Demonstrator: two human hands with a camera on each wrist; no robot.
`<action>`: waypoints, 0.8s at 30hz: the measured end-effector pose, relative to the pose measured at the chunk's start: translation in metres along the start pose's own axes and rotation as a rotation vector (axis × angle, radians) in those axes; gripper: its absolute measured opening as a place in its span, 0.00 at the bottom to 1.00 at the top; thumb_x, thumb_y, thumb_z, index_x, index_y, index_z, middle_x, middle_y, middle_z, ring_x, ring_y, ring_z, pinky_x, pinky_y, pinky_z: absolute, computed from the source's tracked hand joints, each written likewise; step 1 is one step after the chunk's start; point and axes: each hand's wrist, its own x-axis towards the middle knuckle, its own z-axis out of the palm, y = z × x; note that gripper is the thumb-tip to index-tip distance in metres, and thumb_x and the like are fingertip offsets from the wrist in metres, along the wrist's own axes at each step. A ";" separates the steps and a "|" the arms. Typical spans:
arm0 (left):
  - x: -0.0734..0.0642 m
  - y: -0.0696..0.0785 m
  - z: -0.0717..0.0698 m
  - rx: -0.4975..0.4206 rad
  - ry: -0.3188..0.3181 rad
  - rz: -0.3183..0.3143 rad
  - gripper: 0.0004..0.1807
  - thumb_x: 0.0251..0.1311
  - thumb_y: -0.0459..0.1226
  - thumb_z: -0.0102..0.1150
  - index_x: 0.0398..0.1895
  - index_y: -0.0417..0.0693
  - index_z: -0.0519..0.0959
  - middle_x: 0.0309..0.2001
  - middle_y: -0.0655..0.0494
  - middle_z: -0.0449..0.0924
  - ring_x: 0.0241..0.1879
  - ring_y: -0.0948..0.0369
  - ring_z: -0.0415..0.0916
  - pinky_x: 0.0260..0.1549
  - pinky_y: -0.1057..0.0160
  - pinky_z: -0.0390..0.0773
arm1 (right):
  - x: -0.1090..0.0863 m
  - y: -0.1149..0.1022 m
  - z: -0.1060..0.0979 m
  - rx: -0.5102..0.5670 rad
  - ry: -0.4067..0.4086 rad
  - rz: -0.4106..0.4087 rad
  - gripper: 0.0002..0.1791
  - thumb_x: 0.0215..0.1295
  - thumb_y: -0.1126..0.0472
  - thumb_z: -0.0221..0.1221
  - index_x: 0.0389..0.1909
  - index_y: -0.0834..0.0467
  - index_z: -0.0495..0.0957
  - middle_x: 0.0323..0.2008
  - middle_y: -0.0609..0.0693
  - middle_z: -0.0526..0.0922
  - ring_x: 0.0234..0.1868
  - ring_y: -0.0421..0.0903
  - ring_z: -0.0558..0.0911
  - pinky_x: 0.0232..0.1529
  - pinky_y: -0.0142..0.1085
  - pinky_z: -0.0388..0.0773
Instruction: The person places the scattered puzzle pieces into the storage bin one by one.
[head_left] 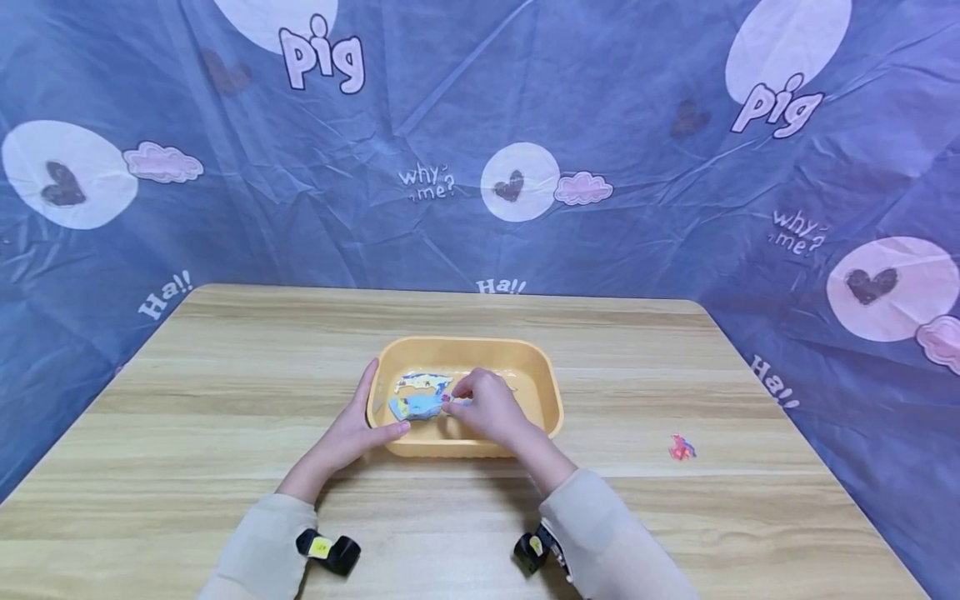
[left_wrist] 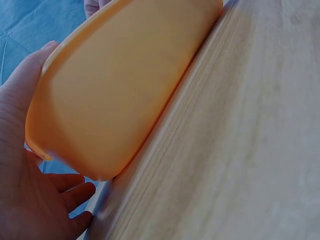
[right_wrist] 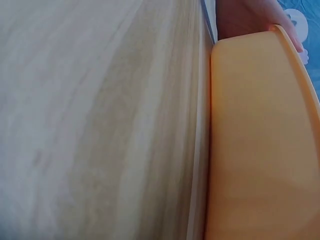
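Observation:
A yellow plastic tub (head_left: 465,447) with rounded corners sits on the table. My left hand (head_left: 351,432) holds its left end, the thumb over the front rim and the other fingers along the outside. Inside lie a light-blue patterned piece (head_left: 417,406) and a whitish piece with blue edges (head_left: 422,382); their kind is unclear. Reaching in over the front rim, my right hand (head_left: 491,407) pinches a small reddish patterned piece (head_left: 446,399) beside the light-blue one. The tub wall (right_wrist: 265,135) hides the right fingertips in the right wrist view.
On the wood-grain table (head_left: 247,367), a small red-and-blue piece (head_left: 682,447) lies to the right of the tub. A blue printed cloth (head_left: 450,250) hangs behind the table and along its sides.

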 end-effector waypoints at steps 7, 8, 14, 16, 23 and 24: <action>0.002 -0.007 0.000 -0.006 0.007 0.032 0.56 0.43 0.42 0.65 0.66 0.62 0.33 0.66 0.45 0.36 0.62 0.47 0.39 0.56 0.46 0.41 | 0.005 -0.003 0.005 -0.015 -0.056 -0.038 0.06 0.44 0.58 0.64 0.20 0.57 0.80 0.21 0.43 0.73 0.25 0.39 0.71 0.27 0.30 0.67; 0.002 -0.007 0.001 -0.007 0.007 0.034 0.56 0.43 0.42 0.65 0.66 0.62 0.33 0.66 0.45 0.36 0.62 0.48 0.39 0.56 0.46 0.41 | 0.005 -0.003 0.006 -0.016 -0.064 -0.046 0.06 0.44 0.59 0.64 0.20 0.57 0.80 0.21 0.43 0.73 0.25 0.39 0.71 0.28 0.30 0.68; 0.002 -0.005 0.001 -0.011 0.005 0.028 0.56 0.43 0.42 0.65 0.66 0.63 0.33 0.66 0.45 0.37 0.62 0.48 0.41 0.55 0.46 0.41 | 0.007 -0.004 0.009 -0.045 -0.115 -0.072 0.06 0.44 0.58 0.64 0.18 0.57 0.80 0.19 0.42 0.74 0.25 0.39 0.71 0.29 0.30 0.68; 0.002 -0.004 0.001 -0.007 0.006 0.022 0.56 0.42 0.42 0.65 0.66 0.64 0.33 0.66 0.45 0.37 0.61 0.48 0.41 0.55 0.45 0.42 | 0.008 -0.005 0.009 -0.046 -0.137 -0.072 0.06 0.44 0.59 0.64 0.18 0.57 0.79 0.19 0.42 0.74 0.24 0.38 0.71 0.28 0.29 0.68; 0.002 -0.002 0.001 0.001 0.004 -0.005 0.56 0.43 0.41 0.65 0.66 0.62 0.32 0.65 0.44 0.37 0.61 0.47 0.40 0.55 0.45 0.41 | 0.010 -0.005 0.013 -0.041 -0.184 -0.097 0.08 0.44 0.58 0.65 0.14 0.56 0.78 0.14 0.40 0.73 0.17 0.35 0.68 0.23 0.27 0.66; 0.001 0.000 0.001 -0.004 0.002 -0.009 0.56 0.43 0.40 0.65 0.66 0.60 0.32 0.65 0.44 0.37 0.61 0.47 0.40 0.55 0.45 0.41 | 0.011 -0.004 0.014 -0.044 -0.190 -0.102 0.09 0.44 0.58 0.65 0.13 0.55 0.78 0.13 0.39 0.72 0.16 0.35 0.67 0.22 0.27 0.66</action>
